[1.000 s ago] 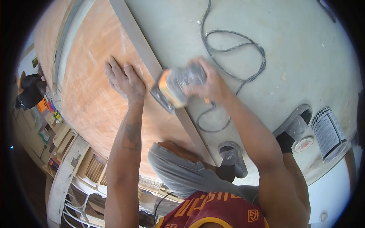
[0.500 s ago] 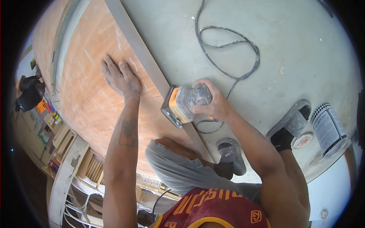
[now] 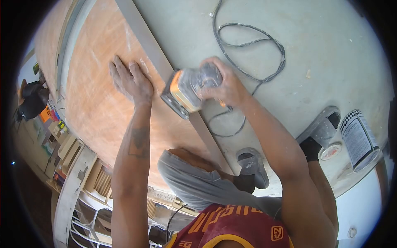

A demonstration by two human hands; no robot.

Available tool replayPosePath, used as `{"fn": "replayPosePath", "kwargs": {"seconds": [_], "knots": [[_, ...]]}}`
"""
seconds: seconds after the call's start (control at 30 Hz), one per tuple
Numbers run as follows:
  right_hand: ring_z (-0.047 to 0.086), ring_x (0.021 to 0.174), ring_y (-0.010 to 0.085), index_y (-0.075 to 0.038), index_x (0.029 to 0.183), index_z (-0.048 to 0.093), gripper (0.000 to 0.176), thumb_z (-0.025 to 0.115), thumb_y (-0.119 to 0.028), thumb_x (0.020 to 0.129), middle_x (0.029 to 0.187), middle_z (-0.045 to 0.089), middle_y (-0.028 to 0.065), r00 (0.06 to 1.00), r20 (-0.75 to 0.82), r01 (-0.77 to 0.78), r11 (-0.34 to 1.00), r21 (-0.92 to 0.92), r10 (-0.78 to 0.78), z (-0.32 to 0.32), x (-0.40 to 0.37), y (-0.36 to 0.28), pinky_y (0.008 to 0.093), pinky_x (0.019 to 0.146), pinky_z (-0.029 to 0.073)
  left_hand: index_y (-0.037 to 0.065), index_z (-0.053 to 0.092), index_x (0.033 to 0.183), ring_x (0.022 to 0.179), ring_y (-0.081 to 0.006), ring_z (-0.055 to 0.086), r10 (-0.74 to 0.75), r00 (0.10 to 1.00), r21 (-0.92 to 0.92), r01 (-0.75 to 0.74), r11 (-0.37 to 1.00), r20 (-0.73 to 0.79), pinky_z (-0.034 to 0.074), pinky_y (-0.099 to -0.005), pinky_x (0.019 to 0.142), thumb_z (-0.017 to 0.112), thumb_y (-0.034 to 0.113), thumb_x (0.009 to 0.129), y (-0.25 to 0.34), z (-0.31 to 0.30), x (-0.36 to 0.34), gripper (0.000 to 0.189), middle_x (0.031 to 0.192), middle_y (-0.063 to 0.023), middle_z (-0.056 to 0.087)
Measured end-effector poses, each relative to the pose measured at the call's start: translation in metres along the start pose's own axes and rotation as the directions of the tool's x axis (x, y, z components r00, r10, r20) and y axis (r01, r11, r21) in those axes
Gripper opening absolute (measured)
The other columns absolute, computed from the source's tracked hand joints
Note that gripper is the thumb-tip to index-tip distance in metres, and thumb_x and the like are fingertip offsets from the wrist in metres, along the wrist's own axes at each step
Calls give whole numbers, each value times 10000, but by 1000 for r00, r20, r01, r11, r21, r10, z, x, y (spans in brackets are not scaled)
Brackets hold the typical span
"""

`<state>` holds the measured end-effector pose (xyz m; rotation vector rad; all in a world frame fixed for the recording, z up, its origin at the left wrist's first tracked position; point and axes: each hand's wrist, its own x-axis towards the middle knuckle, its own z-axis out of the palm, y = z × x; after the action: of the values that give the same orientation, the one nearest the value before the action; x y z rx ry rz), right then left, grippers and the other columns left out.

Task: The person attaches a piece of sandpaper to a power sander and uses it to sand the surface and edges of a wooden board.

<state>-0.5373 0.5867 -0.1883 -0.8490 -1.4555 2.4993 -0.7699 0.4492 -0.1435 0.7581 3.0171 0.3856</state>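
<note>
My left hand (image 3: 133, 82) lies flat on the dusty orange-brown wooden panel (image 3: 99, 95), fingers stretched out. My right hand (image 3: 228, 84) is wrapped round the body of an orange and grey electric sander (image 3: 187, 87). The sander is held on its side, its flat black pad against or close to the panel's long grey edge (image 3: 149, 37); whether it touches is hard to tell. A dusty black cord (image 3: 283, 62) loops over the floor beside the sander.
A tin can (image 3: 359, 138) and a round lid (image 3: 331, 151) are at the right, near my slippered feet (image 3: 253, 169). At the far left, a person in a dark cap (image 3: 31, 101) is beyond the panel. Wood pieces (image 3: 68, 153) and white metal frames (image 3: 84, 223) fill the lower left.
My right hand has carried the sander up and to the left along the panel's edge. The cord has shifted slightly. My left hand stays in place on the panel.
</note>
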Motion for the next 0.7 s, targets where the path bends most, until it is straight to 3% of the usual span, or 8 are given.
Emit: {"fn": "replayPosePath", "kwargs": {"seconds": [0.1, 0.17, 0.27, 0.37, 0.43, 0.5, 0.63, 0.7], "knots": [[592, 976, 109, -77, 1244, 578, 682, 935, -175, 671, 1042, 615, 14, 997, 44, -67, 998, -16, 68, 0, 9, -14, 289, 858, 501, -5, 384, 1580, 1547, -395, 266, 20, 999, 42, -18, 999, -43, 199, -482, 1252, 372, 414, 1056, -1, 2, 1, 671, 1664, -254, 301], [597, 963, 108, -72, 1247, 574, 682, 936, -164, 677, 1025, 618, 8, 995, 79, -76, 993, 90, 69, 0, -11, 5, 281, 850, 500, -4, 383, 1581, 1547, -395, 266, 19, 999, 32, -17, 999, -46, 197, -483, 1253, 372, 415, 1056, 0, 2, 1, 672, 1666, -252, 298], [601, 940, 110, -77, 1256, 574, 682, 934, -142, 681, 993, 622, 3, 1000, 7, 19, 999, 26, -19, 7, -29, 8, 285, 832, 507, -1, 380, 1584, 1547, -392, 265, 16, 999, 36, -14, 999, -44, 192, -483, 1254, 371, 418, 1059, 4, 1, 1, 672, 1670, -245, 295], [611, 938, 122, -68, 1268, 575, 702, 938, -148, 673, 985, 630, 12, 993, 20, 118, 990, -76, -116, 5, 13, -1, 302, 838, 517, 10, 372, 1590, 1549, -388, 264, 24, 999, 73, -20, 997, -43, 186, -482, 1256, 367, 425, 1061, -6, 5, 1, 672, 1674, -236, 292], [653, 944, 185, -71, 1207, 601, 704, 940, -273, 624, 1035, 681, 75, 997, 36, 75, 997, -9, -75, 6, 56, -28, 348, 846, 536, 20, 367, 1595, 1550, -385, 262, 38, 998, 101, -33, 994, -42, 183, -482, 1257, 365, 430, 1063, -14, 4, 3, 672, 1676, -231, 290], [661, 942, 200, -60, 1214, 602, 711, 936, -275, 624, 1045, 697, 94, 993, -13, 118, 985, -129, -121, 11, 92, -47, 363, 824, 543, 55, 320, 1622, 1567, -368, 208, 50, 999, 17, -50, 999, -10, 118, -501, 1261, 358, 466, 1066, -18, 2, -3, 692, 1687, -235, 247], [668, 952, 214, -69, 1224, 607, 720, 939, -284, 622, 1059, 706, 108, 998, 41, 38, 999, 18, -39, 6, 104, -55, 368, 811, 551, 60, 311, 1626, 1571, -363, 200, 73, 997, -3, -73, 997, -2, 111, -497, 1264, 355, 472, 1068, -16, 5, -2, 696, 1688, -235, 245], [635, 991, 170, -60, 1239, 613, 683, 940, -280, 682, 1054, 672, 36, 995, 42, 99, 982, -162, -93, 3, 64, -41, 342, 889, 528, 50, 307, 1626, 1572, -365, 196, 25, 1000, 21, -25, 999, 2, 106, -492, 1265, 358, 475, 1068, -12, 3, -1, 703, 1690, -237, 243]]}}
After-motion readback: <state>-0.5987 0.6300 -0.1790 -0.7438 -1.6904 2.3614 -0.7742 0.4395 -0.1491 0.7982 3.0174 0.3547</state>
